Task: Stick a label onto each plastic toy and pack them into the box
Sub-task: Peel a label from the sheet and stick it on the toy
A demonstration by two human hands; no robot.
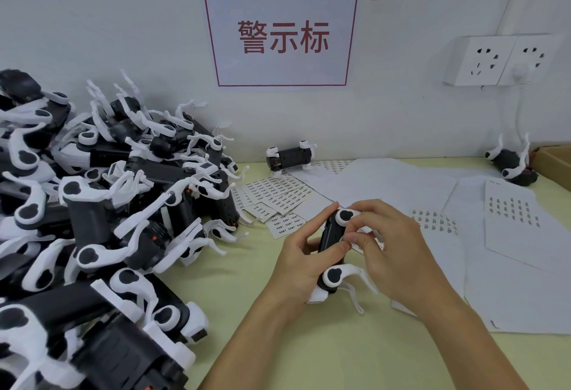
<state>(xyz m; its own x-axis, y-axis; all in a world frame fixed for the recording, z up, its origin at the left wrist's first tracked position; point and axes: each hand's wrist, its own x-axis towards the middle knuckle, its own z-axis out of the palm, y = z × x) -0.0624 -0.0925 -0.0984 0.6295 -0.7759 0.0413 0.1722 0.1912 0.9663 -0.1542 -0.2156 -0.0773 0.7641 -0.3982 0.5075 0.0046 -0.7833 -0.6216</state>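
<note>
Over the middle of the pale yellow worktop (247, 312), the left hand (296, 263) curls round a black-and-white plastic toy (332, 244), gripping it upright. The right hand (392, 253) arches over its top, fingertips (350, 239) pinching against the black body. A heap of black-and-white plastic toys (102, 204) fills the left edge, and the brown cardboard box (556, 164) sits at the right edge.

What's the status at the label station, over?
Left hand grips toy. Right hand fingers press label on it. Box far right. Nothing in the way.
</note>
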